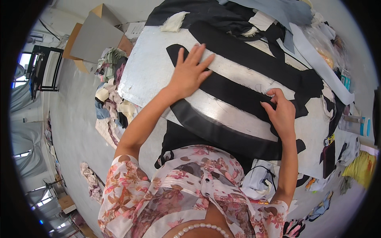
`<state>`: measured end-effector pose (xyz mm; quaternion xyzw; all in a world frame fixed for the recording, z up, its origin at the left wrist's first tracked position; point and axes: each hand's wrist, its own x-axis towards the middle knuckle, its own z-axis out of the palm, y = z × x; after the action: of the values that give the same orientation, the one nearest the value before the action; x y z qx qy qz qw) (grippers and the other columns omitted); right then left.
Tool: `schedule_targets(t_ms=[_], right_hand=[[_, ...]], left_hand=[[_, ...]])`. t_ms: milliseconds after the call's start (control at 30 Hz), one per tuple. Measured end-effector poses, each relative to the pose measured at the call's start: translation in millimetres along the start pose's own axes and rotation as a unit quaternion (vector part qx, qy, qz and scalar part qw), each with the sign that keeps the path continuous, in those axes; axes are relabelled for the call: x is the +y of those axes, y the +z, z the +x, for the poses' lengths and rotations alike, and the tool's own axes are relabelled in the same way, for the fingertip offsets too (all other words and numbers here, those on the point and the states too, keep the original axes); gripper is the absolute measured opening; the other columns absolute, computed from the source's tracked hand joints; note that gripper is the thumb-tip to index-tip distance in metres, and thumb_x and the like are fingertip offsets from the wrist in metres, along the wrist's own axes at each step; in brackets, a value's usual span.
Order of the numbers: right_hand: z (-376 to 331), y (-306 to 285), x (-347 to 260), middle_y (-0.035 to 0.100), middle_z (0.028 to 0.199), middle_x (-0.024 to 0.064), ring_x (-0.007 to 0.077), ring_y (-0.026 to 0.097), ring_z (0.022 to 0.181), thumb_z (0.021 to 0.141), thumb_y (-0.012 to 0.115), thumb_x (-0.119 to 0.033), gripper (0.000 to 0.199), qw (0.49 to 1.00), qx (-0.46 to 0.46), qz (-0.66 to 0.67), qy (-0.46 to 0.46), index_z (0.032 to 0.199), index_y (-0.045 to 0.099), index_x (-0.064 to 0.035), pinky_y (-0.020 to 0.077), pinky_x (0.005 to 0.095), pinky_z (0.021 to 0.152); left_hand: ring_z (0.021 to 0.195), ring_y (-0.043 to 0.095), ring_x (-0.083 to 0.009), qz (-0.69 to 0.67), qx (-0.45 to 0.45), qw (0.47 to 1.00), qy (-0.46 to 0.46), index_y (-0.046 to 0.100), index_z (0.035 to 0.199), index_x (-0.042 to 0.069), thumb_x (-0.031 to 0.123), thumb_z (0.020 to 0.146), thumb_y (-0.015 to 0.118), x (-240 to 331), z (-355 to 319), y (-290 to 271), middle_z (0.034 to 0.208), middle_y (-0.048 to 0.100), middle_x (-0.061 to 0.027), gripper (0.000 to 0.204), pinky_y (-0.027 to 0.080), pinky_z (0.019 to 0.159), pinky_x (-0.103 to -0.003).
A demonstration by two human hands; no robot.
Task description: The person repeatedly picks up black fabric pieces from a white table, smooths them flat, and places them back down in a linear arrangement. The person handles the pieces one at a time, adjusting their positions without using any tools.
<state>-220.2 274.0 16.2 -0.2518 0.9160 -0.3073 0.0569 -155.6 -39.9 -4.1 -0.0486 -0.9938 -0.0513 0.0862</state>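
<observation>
A long black fabric strip (234,93) with frayed edges runs across the metal-topped table (145,63). Flat on its left part lies my left hand (190,73), fingers spread. At the strip's right part, my right hand (281,111) rests with thumb and forefinger apart; its other fingers are partly hidden. Beyond it, roughly parallel, is a wider black strip (246,49). Closer to my body, a curved dark strip (222,129) with a smoother face passes under my right forearm. More black cloth (176,137) hangs at the near edge, against my floral top.
Dark and blue-grey cloth (274,12) heaps along the far side. A pale curved strip (317,65) lies at the far right. A dark phone-like object (328,160) sits near the right edge. Scraps (113,99) and a cardboard box (99,37) stand left of the table.
</observation>
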Motion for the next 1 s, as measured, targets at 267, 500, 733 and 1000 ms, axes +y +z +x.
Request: schedule_targets(t_ms=[267,500,733,1000], right_hand=[[-4.0,-19.0,9.7,0.059,0.069,0.0057,0.0256,0.06,0.062,0.076,0.077,-0.011,0.035,0.999,-0.024,0.025,0.023,0.105,0.058,-0.0102,0.0444,0.0359,0.059],[0.4,-18.7,16.8,0.059,0.071,0.0063,0.0257,0.059,0.063,0.076,0.077,-0.012,0.035,0.999,-0.003,0.024,0.038,0.106,0.059,-0.0098,0.0447,0.037,0.061],[4.2,-16.4,16.0,0.062,0.076,0.0092,0.029,0.063,0.069,0.076,0.078,-0.016,0.038,0.999,-0.008,-0.018,0.036,0.108,0.059,-0.0103,0.0467,0.0395,0.064],[-18.0,-27.3,26.3,0.068,0.085,0.0136,0.034,0.066,0.078,0.074,0.079,-0.019,0.035,0.998,-0.021,0.013,0.054,0.101,0.06,-0.009,0.0495,0.0395,0.069]], left_hand=[[0.15,0.017,-0.0265,-0.039,-0.058,0.992,0.105,0.033,0.153,0.021,0.038,0.1,0.047,41.8,4.9,11.7,0.162,0.019,-0.0093,0.057,0.006,0.121,-0.054],[0.151,0.015,-0.0261,-0.03,-0.069,0.992,0.103,0.032,0.153,0.021,0.037,0.102,0.041,39.1,6.1,10.8,0.163,0.018,-0.008,0.055,0.004,0.122,-0.052],[0.151,0.015,-0.0256,-0.031,-0.07,0.989,0.124,0.034,0.152,0.016,0.04,0.099,0.047,65.0,12.5,3.1,0.162,0.019,-0.0116,0.059,0.005,0.121,-0.053],[0.149,0.022,-0.0256,-0.1,-0.077,0.956,0.265,0.037,0.15,0.01,0.053,0.092,0.053,90.0,23.1,15.4,0.159,0.026,-0.0138,0.073,0.01,0.12,-0.054]])
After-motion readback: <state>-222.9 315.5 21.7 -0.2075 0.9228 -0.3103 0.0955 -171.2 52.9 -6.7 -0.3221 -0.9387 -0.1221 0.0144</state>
